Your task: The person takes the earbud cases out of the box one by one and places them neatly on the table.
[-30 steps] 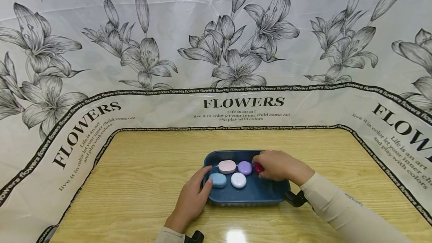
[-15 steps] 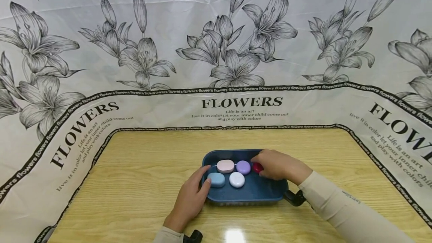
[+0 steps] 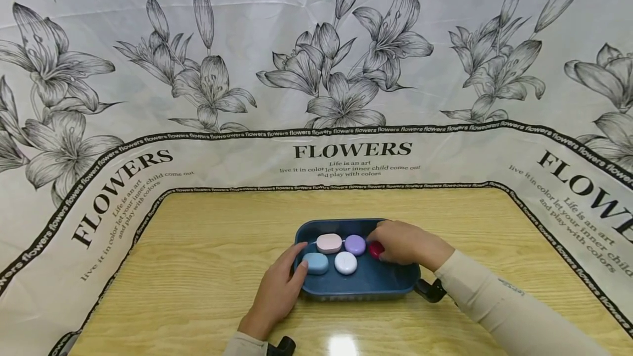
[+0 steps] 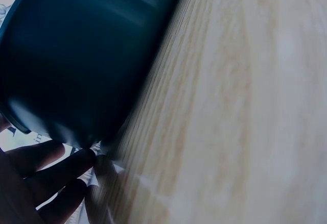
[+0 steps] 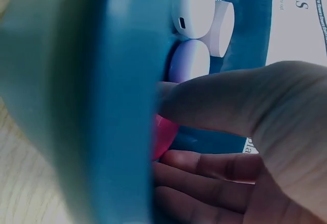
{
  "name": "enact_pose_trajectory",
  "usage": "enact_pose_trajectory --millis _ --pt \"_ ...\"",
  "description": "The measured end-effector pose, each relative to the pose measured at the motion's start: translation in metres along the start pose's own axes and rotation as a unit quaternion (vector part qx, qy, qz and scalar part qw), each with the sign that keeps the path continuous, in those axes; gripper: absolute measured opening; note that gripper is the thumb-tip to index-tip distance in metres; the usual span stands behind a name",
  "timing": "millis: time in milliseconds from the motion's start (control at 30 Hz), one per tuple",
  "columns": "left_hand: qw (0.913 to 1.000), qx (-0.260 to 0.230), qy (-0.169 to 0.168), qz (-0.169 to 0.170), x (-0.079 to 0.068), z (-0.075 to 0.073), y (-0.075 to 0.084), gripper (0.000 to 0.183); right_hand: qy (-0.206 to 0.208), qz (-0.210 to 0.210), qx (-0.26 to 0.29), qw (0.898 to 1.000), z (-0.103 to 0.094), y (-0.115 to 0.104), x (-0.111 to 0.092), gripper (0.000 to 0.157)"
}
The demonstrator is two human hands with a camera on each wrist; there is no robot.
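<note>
A dark blue tub sits on the table with several small rounded cases in it. My right hand reaches over its right end and pinches a red case between thumb and fingers; part of that case is hidden. Beside it lies a purple case, then a pale pink case. Nearer the front are a white case, with a small port in its side, and a light blue case. My left hand holds the tub's left end, thumb and forefinger at the rim, other fingers against the outer wall.
The tub stands on a light wood-grain table. A white cloth printed with flowers and lettering surrounds the back and sides. A black wrist device on my right arm hangs close to the tub's right end.
The tub, cases and hands sit slightly further left in the head view, as does the whole scene. Both hands keep nearly the same hold; the red case shows slightly more.
</note>
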State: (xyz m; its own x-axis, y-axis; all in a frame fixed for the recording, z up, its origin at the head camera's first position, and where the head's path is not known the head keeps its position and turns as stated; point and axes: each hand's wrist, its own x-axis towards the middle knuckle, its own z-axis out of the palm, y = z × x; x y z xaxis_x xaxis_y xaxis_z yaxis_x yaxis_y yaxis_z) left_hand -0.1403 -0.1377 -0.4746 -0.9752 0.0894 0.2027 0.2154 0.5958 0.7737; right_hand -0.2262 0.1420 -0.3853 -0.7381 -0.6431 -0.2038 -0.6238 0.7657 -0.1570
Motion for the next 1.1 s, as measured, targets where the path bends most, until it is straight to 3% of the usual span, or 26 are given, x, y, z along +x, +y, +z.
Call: enact_pose_trajectory --millis 433,1100 --pt "1.0000 -0.004 0.001 0.004 0.001 -0.001 0.001 0.041 -0.055 0.030 -0.006 0.998 0.000 -0.003 0.002 0.020" --pt "1.0000 0.001 0.001 0.002 0.000 -0.001 0.001 0.041 -0.054 0.036 -0.054 0.996 0.004 -0.011 0.001 0.026"
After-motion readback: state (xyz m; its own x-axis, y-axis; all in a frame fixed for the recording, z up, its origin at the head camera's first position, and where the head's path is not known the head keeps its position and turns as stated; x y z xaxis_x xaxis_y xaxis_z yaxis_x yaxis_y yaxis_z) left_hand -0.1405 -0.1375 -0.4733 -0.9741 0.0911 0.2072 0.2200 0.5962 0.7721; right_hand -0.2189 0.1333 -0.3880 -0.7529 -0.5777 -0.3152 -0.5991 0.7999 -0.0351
